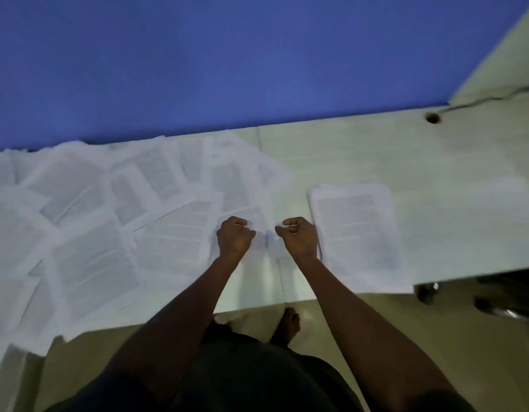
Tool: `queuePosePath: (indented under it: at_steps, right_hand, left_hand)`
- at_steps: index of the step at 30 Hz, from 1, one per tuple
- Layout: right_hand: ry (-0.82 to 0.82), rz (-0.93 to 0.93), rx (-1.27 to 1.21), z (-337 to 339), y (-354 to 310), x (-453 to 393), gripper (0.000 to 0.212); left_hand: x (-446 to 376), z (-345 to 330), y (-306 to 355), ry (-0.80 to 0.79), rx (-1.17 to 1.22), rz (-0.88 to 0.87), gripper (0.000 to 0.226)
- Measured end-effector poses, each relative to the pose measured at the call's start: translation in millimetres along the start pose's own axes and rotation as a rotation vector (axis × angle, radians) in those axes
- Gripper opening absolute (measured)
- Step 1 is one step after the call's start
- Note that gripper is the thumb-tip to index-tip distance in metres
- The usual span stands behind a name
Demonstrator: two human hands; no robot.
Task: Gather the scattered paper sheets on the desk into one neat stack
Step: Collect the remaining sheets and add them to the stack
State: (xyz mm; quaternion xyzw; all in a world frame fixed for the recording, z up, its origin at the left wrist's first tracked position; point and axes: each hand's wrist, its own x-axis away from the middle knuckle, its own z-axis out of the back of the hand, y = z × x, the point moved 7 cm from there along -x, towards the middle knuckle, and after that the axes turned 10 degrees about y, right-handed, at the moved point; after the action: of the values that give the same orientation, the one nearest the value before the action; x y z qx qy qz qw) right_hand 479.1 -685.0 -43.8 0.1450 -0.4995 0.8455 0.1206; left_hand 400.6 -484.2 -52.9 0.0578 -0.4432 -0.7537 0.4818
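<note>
Left hand (pixel 235 237): fingers curled, pinching one sheet (pixel 261 230) at its left side.
Right hand (pixel 299 236): pinching its right side, likely to carry it flat.
Stack (pixel 358 230): near desk (pixel 435 162) front edge, just right.
Scattered sheets (pixel 87 221): desk's left half, overlapping.

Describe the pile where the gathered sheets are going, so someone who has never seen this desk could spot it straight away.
Start from the pale desk below the blue wall. Loose sheets cover its left half, overlapping at all angles. The stack lies alone to the right of the right hand, its edges roughly squared and bare desk beyond it.
</note>
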Motion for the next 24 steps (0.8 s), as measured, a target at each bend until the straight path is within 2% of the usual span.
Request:
queuePosePath:
  at_steps: [6, 9, 11, 12, 15, 17, 20, 24]
  right_hand:
    - [-0.12, 0.202, 0.202, -88.9, -51.2, -8.9, 0.036]
    - [-0.074, 0.364, 0.348, -124.8, -81.7, -25.0, 0.05]
    - [-0.009, 0.452, 0.511, -141.2, -102.5, -48.9, 0.071]
    - [-0.001, 0.45, 0.599, -147.7, -110.9, -62.8, 0.089]
    - [-0.045, 0.338, 0.819, -160.4, -125.0, -107.1, 0.144]
    - [-0.086, 0.267, 0.832, -164.5, -129.0, -127.6, 0.16]
    - [-0.092, 0.254, 0.873, -170.5, -127.9, -131.5, 0.164]
    - [0.022, 0.322, 0.872, -169.1, -131.3, -107.2, 0.148]
  left_hand:
    - [-35.5, 103.9, -32.4, 0.282, -0.097, -0.095, 0.033]
    - [-53.2, 124.8, -35.7, 0.322, -0.174, -0.189, 0.029]
    - [-67.7, 122.8, -37.3, 0.29, -0.233, -0.255, 0.038]
    - [-74.2, 119.7, -39.0, 0.275, -0.263, -0.295, 0.044]
    - [-85.1, 101.8, -37.6, 0.243, -0.361, -0.543, 0.06]
    - [-82.5, 85.5, -30.3, 0.187, -0.382, -0.669, 0.075]
    - [-83.5, 64.9, -27.4, 0.115, -0.48, -0.659, 0.091]
    - [-94.0, 57.7, -35.1, 0.009, -0.568, -0.449, 0.096]
